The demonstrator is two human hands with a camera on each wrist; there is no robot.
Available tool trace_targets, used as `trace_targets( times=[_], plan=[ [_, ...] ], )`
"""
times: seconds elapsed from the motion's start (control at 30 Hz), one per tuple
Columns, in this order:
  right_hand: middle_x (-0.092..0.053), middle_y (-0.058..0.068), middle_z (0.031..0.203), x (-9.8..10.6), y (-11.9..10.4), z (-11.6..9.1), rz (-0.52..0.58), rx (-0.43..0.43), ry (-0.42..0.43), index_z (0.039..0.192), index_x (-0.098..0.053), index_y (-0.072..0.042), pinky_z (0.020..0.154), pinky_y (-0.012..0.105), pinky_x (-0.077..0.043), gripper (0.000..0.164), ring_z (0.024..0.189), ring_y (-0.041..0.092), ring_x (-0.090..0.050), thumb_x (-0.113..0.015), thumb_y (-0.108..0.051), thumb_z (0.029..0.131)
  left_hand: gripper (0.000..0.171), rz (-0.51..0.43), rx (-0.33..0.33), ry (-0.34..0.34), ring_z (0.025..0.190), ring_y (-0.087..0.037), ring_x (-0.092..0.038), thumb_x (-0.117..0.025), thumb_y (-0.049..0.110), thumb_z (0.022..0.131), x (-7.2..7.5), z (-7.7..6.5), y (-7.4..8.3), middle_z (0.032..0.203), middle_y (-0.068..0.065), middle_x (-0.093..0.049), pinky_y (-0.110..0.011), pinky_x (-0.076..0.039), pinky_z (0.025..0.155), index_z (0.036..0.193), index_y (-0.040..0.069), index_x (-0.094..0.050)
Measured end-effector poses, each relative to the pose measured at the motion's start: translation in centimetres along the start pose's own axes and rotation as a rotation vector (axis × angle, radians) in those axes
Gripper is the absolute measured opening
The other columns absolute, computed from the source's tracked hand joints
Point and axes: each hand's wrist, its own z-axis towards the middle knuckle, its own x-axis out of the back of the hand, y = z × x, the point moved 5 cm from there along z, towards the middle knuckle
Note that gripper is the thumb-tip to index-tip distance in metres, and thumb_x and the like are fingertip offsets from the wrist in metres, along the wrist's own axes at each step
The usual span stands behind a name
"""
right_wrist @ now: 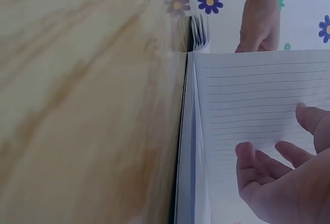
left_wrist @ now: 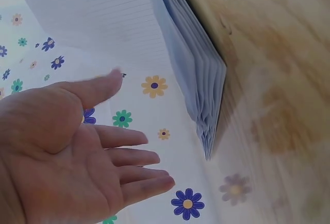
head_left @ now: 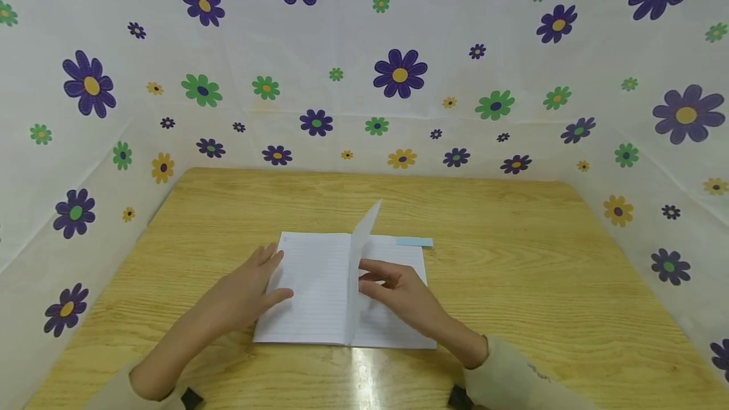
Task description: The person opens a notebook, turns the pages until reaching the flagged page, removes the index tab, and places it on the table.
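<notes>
An open lined notebook lies on the wooden table, one page standing nearly upright at its fold. My right hand is on the right side of that page, fingertips right at its surface, fingers loosely bent. In the right wrist view the same hand shows in front of lined paper with its thumb apart from the fingers. At the notebook's left edge is my left hand, fingers extended and thumb over the left page. The left wrist view shows this palm spread beside the notebook's fanned page edges.
A light blue strip sticks out at the notebook's upper right corner. The wooden table extends on all sides of the notebook. Flower-patterned white cloth walls the table at the back, left and right.
</notes>
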Motion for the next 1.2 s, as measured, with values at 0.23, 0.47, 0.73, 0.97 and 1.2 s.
trace_targets(
  times=[0.23, 0.47, 0.73, 0.97, 1.2],
  plan=[
    [-0.061, 0.006, 0.145, -1.0, 0.2, 0.1, -0.069, 0.003, -0.099, 0.146, -0.061, -0.011, 0.089, 0.03, -0.057, 0.05, 0.114, 0.025, -0.069, -0.071, -0.026, 0.099, 0.062, -0.039, -0.032, 0.134, 0.15, -0.047, -0.027, -0.047, 0.031, 0.111, 1.3, -0.6, 0.2, 0.164, -0.028, -0.026, -0.064, -0.032, 0.114, 0.157, -0.008, -0.032],
    [-0.054, -0.004, 0.153, -1.8, 0.0, 0.4, -0.114, 0.048, -0.133, 0.143, -0.064, -0.012, 0.094, 0.03, -0.054, 0.047, 0.134, 0.017, -0.056, -0.072, -0.025, 0.099, 0.059, -0.111, -0.036, 0.174, 0.152, -0.043, -0.025, -0.037, 0.031, 0.114, 2.1, -1.1, 0.5, 0.166, -0.025, -0.024, -0.061, -0.027, 0.118, 0.158, -0.007, -0.029],
    [-0.053, 0.002, 0.154, -2.5, 0.3, 0.7, -0.162, 0.066, -0.163, 0.143, -0.063, -0.009, 0.093, 0.028, -0.055, 0.046, 0.131, 0.023, -0.058, -0.069, -0.026, 0.101, 0.061, -0.18, -0.044, 0.196, 0.154, -0.04, -0.021, -0.036, 0.032, 0.114, 2.8, -1.7, 1.1, 0.168, -0.022, -0.021, -0.06, -0.024, 0.12, 0.159, -0.007, -0.027],
    [-0.056, 0.002, 0.151, -3.0, 0.6, 1.0, -0.213, 0.042, -0.199, 0.145, -0.061, -0.009, 0.087, 0.026, -0.055, 0.047, 0.111, 0.02, -0.066, -0.065, -0.029, 0.104, 0.063, -0.18, -0.058, 0.224, 0.153, -0.04, -0.025, -0.042, 0.034, 0.113, 2.9, -1.9, 1.6, 0.168, -0.021, -0.022, -0.061, -0.026, 0.119, 0.159, -0.007, -0.029],
    [-0.056, 0.003, 0.151, -3.5, 0.7, 0.9, -0.243, 0.03, -0.258, 0.149, -0.056, -0.006, 0.091, 0.029, -0.054, 0.046, 0.119, 0.02, -0.063, -0.057, -0.028, 0.108, 0.065, -0.156, -0.067, 0.157, 0.153, -0.041, -0.023, -0.051, 0.029, 0.11, 1.5, -1.4, 1.7, 0.168, -0.022, -0.021, -0.06, -0.028, 0.118, 0.159, -0.007, -0.028]
  ],
)
